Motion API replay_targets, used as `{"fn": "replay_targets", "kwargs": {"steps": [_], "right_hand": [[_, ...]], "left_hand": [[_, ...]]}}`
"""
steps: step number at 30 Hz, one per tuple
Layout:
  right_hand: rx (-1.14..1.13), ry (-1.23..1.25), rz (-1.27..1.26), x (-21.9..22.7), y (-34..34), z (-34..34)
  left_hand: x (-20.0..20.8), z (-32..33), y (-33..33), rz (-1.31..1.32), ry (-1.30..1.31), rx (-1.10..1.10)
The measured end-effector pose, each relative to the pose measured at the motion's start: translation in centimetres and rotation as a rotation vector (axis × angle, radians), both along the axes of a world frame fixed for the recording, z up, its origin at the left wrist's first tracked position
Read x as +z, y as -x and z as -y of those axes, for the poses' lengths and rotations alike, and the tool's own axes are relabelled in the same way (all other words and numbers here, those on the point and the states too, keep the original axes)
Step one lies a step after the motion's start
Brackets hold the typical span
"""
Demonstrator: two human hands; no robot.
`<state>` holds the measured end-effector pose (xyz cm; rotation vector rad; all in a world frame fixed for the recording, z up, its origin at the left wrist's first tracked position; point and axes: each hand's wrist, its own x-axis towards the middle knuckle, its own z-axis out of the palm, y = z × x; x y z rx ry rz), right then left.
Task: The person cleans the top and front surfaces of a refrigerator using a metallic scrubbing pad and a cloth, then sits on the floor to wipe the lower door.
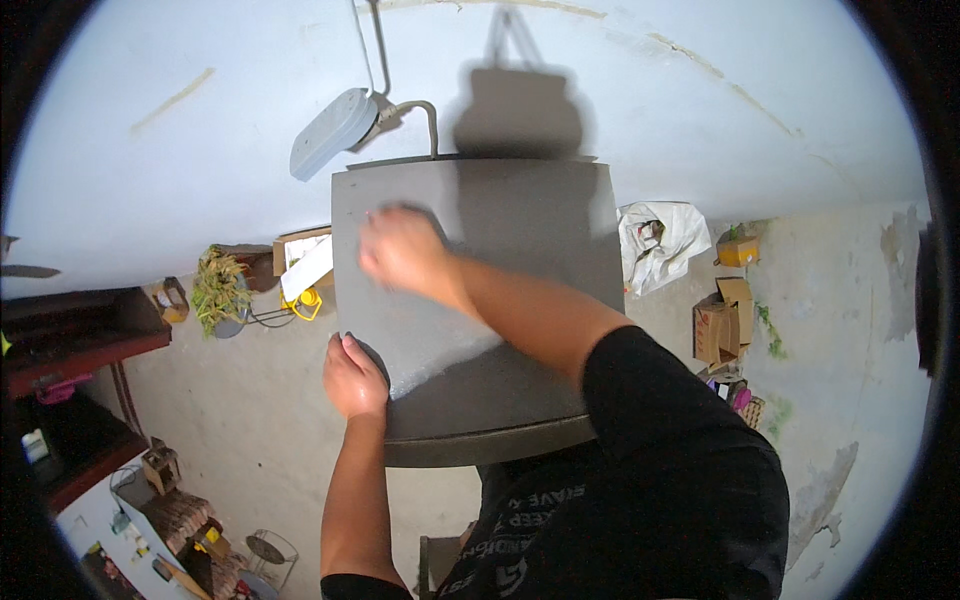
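A flat grey top [520, 350] of a boxy piece, perhaps an appliance, stands against the wall in front of me. Its front edge bows slightly outward, and a wet-looking sheen lies on its near left part. My right hand [405, 248] reaches across to the far left of this top, closed like a fist and a little blurred. Whatever it may hold against the surface is hidden. At the left edge, my left hand [357, 378] grips the side of the top, with its fingers partly out of sight.
A power strip [333, 133] hangs on the wall behind, with a cord running down behind the top. To the left are a plant bundle [220, 290] and a yellow coiled cord [307, 303]. A white sack [665, 245] and cardboard boxes [717, 330] stand at right.
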<state>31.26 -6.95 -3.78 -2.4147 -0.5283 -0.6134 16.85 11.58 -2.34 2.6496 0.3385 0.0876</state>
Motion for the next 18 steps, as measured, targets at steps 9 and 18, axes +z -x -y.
{"fn": "replay_targets", "kwargs": {"steps": [9,18], "right_hand": [[0.180,0.040,-0.225,0.8,8.8,-3.8],[-0.517,0.128,-0.450,2.5,3.8,19.6]], "left_hand": [[-2.8,-2.5,0.5,-0.093,0.138,-0.033],[-1.2,-0.8,0.0,-0.080,-0.034,0.019]]}}
